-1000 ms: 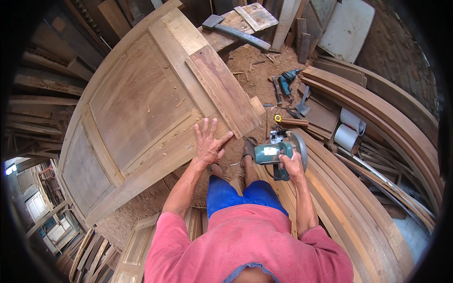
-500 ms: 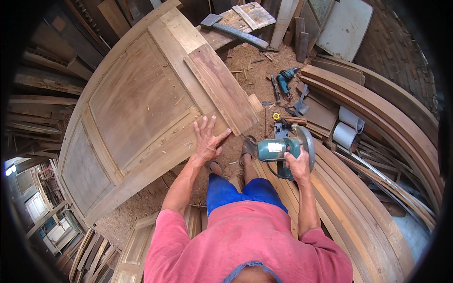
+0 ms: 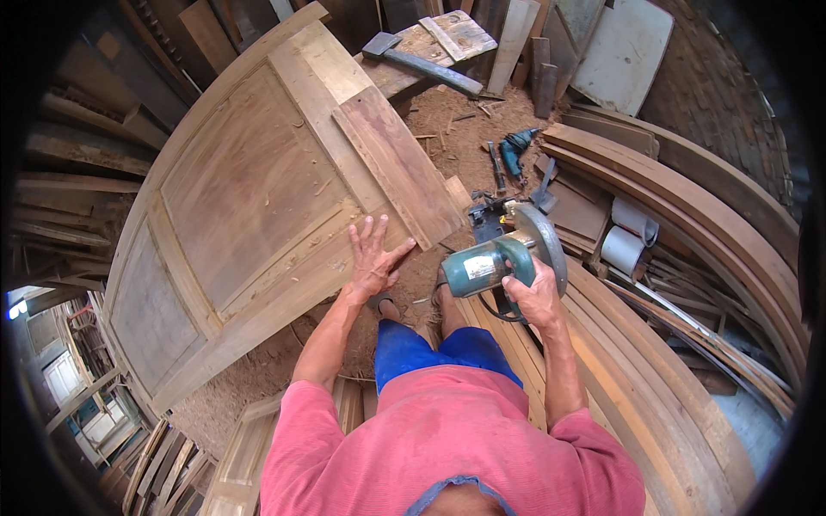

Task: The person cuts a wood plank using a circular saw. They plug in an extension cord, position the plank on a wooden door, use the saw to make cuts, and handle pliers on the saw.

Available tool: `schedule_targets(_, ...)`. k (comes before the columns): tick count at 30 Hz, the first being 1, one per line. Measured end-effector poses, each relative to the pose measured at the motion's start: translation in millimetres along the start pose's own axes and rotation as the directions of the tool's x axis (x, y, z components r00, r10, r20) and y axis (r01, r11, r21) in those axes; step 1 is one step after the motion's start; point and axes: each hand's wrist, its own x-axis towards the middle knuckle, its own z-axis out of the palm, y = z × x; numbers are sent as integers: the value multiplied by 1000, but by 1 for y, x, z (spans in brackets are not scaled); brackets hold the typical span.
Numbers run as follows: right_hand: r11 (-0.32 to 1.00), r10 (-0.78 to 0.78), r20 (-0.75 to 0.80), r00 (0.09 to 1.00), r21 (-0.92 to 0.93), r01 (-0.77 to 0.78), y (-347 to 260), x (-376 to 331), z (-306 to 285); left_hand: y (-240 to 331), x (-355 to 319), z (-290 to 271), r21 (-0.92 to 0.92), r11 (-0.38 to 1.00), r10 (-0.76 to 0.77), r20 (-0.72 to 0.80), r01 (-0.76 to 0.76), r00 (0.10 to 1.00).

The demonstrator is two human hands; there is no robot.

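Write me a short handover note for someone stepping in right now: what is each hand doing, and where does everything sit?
Left hand: open, fingers spread, pressed flat on the lower edge of the big wooden door, which lies flat.
Right hand: gripping the handle of the teal circular saw, held off the door to its right, above the sawdust floor.
A reddish board lies on the door's near corner. A teal drill lies on the floor beyond.
Done: no fresh cut is visible.
Left: the saw has not touched the wood.
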Motion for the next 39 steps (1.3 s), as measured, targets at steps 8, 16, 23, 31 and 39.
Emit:
schedule_targets(8,996,68,22,997,64,-69,-10,-3,1,2,-1,-2,-78,997,15,-62,-20,998)
schedule_targets(16,996,-69,54,996,-52,71,-35,-19,0,-1,-2,4,12,1000,-4,-8,4,1000)
schedule_targets(23,970,-194,123,973,-122,209,-28,-6,24,1,-3,-6,11,1000,-10,-4,10,1000)
schedule_targets(31,943,-182,119,976,-261,207,-25,-7,25,2,54,-48,-508,860,-34,54,57,998)
schedule_targets(39,937,-183,120,976,-280,210,-29,-2,28,43,175,-15,-77,972,192,-290,-223,938)
